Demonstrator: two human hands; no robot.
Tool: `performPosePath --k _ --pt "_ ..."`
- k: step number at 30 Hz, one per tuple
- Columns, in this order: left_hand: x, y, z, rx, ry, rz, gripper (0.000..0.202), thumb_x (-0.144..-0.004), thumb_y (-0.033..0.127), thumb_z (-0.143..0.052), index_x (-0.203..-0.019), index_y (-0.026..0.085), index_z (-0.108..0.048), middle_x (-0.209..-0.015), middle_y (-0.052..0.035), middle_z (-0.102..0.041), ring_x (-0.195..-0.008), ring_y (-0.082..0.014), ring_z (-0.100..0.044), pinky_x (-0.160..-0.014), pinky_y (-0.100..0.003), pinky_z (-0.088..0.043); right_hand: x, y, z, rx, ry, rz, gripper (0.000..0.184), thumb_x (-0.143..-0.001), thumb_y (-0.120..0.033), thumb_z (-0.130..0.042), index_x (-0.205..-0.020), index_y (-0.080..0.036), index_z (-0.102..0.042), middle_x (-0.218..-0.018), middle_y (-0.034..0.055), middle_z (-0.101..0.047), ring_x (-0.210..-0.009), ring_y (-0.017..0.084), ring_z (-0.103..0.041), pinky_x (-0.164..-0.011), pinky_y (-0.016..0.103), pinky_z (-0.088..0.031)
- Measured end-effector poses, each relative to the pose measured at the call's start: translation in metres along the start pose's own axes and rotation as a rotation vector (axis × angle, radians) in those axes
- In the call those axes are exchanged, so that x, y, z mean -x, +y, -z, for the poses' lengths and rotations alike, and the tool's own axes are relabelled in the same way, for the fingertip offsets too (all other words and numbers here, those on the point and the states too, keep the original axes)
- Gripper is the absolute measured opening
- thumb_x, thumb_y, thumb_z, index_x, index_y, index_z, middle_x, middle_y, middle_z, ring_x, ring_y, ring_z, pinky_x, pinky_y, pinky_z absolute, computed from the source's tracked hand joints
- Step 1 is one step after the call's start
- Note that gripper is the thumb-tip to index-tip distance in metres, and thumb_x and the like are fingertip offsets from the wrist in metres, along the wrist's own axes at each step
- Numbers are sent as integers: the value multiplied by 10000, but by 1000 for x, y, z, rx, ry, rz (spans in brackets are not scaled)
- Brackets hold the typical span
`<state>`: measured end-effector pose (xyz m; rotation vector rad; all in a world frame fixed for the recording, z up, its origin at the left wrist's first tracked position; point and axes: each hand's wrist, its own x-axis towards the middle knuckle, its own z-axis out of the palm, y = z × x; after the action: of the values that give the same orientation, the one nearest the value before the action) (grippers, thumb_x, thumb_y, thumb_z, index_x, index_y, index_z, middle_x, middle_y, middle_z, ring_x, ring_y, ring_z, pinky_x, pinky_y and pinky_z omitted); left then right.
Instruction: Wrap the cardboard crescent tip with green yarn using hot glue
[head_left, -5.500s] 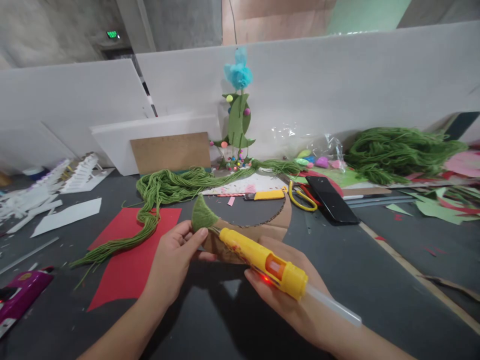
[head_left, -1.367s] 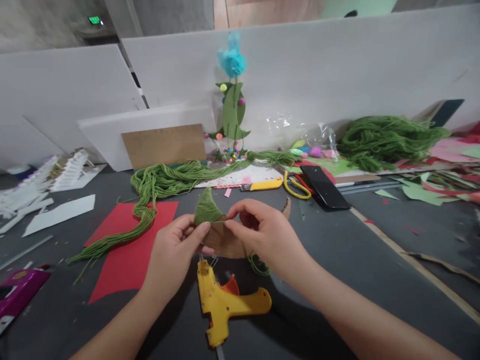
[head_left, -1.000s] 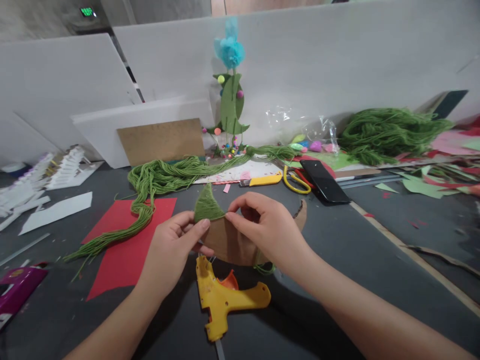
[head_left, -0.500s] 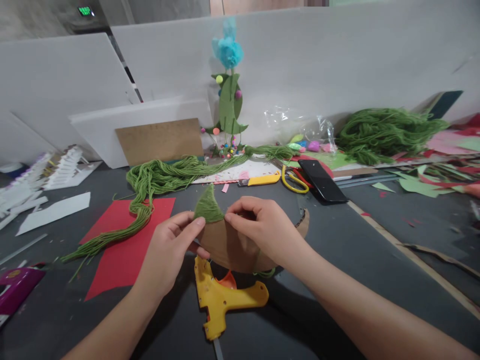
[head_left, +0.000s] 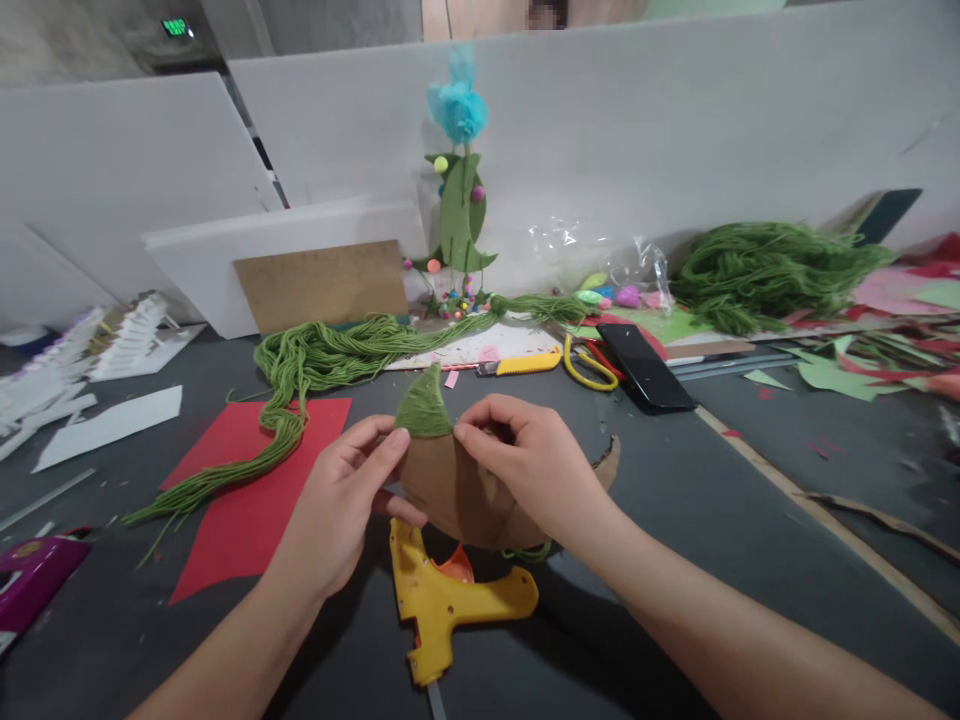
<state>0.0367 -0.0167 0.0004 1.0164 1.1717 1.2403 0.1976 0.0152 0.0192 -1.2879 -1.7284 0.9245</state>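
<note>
I hold a brown cardboard crescent point(head_left: 450, 490) upright above the dark table; its upper tip point(head_left: 424, 405) is wound with green yarn. My left hand point(head_left: 341, 510) pinches the crescent's left edge just under the wound tip. My right hand point(head_left: 529, 465) pinches the right edge at the yarn's lower border, fingers pressed together. A thin green yarn strand point(head_left: 529, 552) hangs below the right hand. A yellow glue gun point(head_left: 450, 600) lies flat on the table directly under the crescent, touched by neither hand.
A red paper sheet point(head_left: 255, 500) and a long green yarn skein point(head_left: 315, 365) lie to the left. Farther back are a yellow utility knife point(head_left: 521, 363), yellow scissors point(head_left: 589, 368), a black phone point(head_left: 645, 367), a yarn pile point(head_left: 765, 270) and a green felt figure point(head_left: 461, 215). White foam boards stand behind.
Earlier my right hand held the glue gun at the crescent; it now lies on the table and that hand pinches the crescent. The crescent has tilted slightly over the last second.
</note>
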Motion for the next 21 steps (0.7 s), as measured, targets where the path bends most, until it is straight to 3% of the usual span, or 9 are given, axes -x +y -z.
performPosePath --k 8,16,21 --pt "-1 1 3 -130 31 -100 198 -786 360 -591 -847 180 -646 -679 23 -562 -535 -94 -540 -396 -183 -501 -1 -1 4 -46 -84 16 101 -749 -187 -571 -677 -176 -642 -664 -4 -631 -660 138 -553 -609 238 -403" --pt "-1 0 4 -109 30 -81 239 -779 371 -596 -917 185 -657 -657 27 -571 -494 -88 -517 -380 -174 -460 -1 2 4 -78 -116 11 98 -760 -210 -567 -689 -179 -626 -664 -13 -620 -644 129 -541 -602 233 -399" --pt "-3 3 8 -166 72 -153 247 -774 381 -599 -918 190 -661 -648 29 -583 -487 -90 -517 -412 -185 -445 -3 -2 13 -128 -253 -72 98 -760 -230 -579 -694 -186 -637 -546 -55 -529 -502 81 -435 -508 209 -330"
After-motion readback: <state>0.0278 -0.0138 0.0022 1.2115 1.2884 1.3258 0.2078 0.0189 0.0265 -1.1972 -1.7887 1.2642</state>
